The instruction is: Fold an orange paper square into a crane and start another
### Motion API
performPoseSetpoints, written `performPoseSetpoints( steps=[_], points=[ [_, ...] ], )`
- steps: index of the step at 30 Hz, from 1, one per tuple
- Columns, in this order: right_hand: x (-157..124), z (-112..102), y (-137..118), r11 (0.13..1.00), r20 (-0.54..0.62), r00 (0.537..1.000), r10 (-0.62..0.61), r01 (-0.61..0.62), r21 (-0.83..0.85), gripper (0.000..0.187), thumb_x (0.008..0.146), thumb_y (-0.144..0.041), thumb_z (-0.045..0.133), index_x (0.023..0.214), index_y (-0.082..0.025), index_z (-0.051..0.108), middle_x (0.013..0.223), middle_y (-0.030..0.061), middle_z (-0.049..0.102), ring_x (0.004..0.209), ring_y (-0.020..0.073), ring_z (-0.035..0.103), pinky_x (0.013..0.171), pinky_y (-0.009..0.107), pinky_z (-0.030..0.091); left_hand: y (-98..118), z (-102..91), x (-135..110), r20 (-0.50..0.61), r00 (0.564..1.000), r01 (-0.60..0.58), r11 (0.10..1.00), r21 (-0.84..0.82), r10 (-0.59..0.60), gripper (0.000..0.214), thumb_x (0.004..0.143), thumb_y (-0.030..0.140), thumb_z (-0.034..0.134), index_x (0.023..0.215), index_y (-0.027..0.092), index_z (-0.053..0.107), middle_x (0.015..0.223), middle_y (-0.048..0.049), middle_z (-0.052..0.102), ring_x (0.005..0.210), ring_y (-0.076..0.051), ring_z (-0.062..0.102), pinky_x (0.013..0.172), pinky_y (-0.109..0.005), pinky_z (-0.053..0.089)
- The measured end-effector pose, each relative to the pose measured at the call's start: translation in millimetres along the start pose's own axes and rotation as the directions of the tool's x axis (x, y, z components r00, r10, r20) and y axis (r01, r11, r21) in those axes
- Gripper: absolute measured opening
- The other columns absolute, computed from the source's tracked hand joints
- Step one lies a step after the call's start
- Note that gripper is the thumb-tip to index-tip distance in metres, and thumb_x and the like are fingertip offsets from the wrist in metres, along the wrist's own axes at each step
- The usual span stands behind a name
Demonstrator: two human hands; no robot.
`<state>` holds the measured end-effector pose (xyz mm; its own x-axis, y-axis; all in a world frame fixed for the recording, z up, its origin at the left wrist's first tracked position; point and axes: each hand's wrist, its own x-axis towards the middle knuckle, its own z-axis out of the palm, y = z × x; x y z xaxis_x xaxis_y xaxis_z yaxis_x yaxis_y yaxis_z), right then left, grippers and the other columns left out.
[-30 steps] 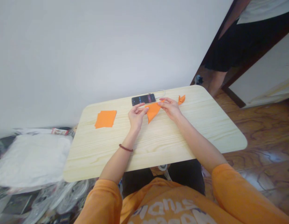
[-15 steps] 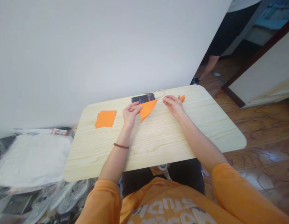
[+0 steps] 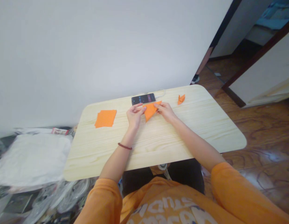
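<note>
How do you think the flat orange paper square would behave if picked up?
The orange paper square looks thin and light, so it would probably slide if pushed across the smooth tabletop. Lying flat, it may be fiddly to pinch.

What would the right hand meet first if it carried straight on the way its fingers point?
The folded orange paper, which the right hand seems to touch, though depth is hard to judge.

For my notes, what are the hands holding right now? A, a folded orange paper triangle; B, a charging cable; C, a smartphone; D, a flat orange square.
A: the folded orange paper triangle is held between the fingers of the left hand and the right hand.
</note>
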<state>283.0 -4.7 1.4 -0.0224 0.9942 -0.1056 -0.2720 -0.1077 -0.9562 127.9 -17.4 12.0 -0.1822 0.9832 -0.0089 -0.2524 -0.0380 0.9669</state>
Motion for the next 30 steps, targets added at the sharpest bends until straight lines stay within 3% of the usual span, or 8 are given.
performPoseSetpoints(
  steps=[5,10,14,19,25,30],
  points=[
    [1.3,-3.7,-2.0,0.984,-0.073,0.993,-0.097,0.084,-0.158,0.051,0.063,-0.065,0.066,0.049,-0.018,0.053,0.042,-0.0028,0.044,0.043,0.0074,0.035,0.044,0.024,0.023,0.0,5.1,-3.4,-0.019,0.999,0.038,0.999,-0.031,-0.038,0.043,0.048,0.03,0.084,0.085,0.013,0.068,0.062,-0.0022,0.069,0.061,-0.013,0.065,0.067,-0.028,0.054],
    [-3.8,-5.4,-6.5,0.899,-0.136,0.955,-0.264,0.193,-0.393,0.056,0.071,-0.064,0.06,0.041,-0.017,0.053,0.039,-0.0012,0.044,0.043,0.0079,0.036,0.049,0.026,0.028,-0.8,9.4,-6.7,-0.053,0.994,0.09,0.99,-0.11,-0.096,0.047,0.045,0.03,0.086,0.085,0.014,0.067,0.066,-0.0032,0.07,0.063,-0.013,0.066,0.067,-0.027,0.053],
    [-6.2,-0.2,-2.9,0.927,-0.154,0.959,-0.237,0.176,-0.332,0.057,0.073,-0.067,0.056,0.044,-0.018,0.052,0.044,-0.0003,0.048,0.044,0.0084,0.039,0.048,0.025,0.029,-3.1,11.3,-8.9,-0.092,0.989,0.099,0.983,-0.153,-0.114,0.047,0.045,0.028,0.086,0.085,0.014,0.066,0.069,-0.0039,0.071,0.065,-0.014,0.067,0.068,-0.028,0.053],
    [-6.6,7.4,3.5,0.974,-0.055,0.989,-0.136,0.123,-0.189,0.053,0.067,-0.073,0.057,0.06,-0.02,0.05,0.047,-0.0047,0.041,0.042,0.0084,0.034,0.042,0.024,0.022,-4.6,12.5,-10.1,-0.109,0.988,0.087,0.974,-0.209,-0.112,0.045,0.045,0.025,0.085,0.084,0.013,0.065,0.07,-0.004,0.071,0.066,-0.014,0.067,0.071,-0.029,0.054],
    [-7.1,4.4,2.6,0.875,-0.087,0.948,-0.307,0.245,-0.417,0.058,0.076,-0.068,0.05,0.047,-0.019,0.048,0.045,-0.0013,0.044,0.047,0.0099,0.039,0.051,0.026,0.03,-3.7,14.8,-11.4,-0.117,0.985,0.102,0.97,-0.22,-0.13,0.043,0.048,0.023,0.085,0.085,0.013,0.064,0.07,-0.0038,0.07,0.067,-0.014,0.067,0.073,-0.03,0.054],
    [-10.3,7.3,1.7,0.876,-0.077,0.956,-0.284,0.226,-0.427,0.056,0.076,-0.067,0.052,0.048,-0.019,0.049,0.045,-0.0016,0.044,0.047,0.01,0.039,0.051,0.026,0.031,-5.0,15.3,-11.5,-0.16,0.979,0.095,0.974,-0.205,-0.129,0.041,0.05,0.022,0.084,0.085,0.014,0.064,0.07,-0.0031,0.07,0.068,-0.015,0.068,0.074,-0.031,0.054]
  ],
)
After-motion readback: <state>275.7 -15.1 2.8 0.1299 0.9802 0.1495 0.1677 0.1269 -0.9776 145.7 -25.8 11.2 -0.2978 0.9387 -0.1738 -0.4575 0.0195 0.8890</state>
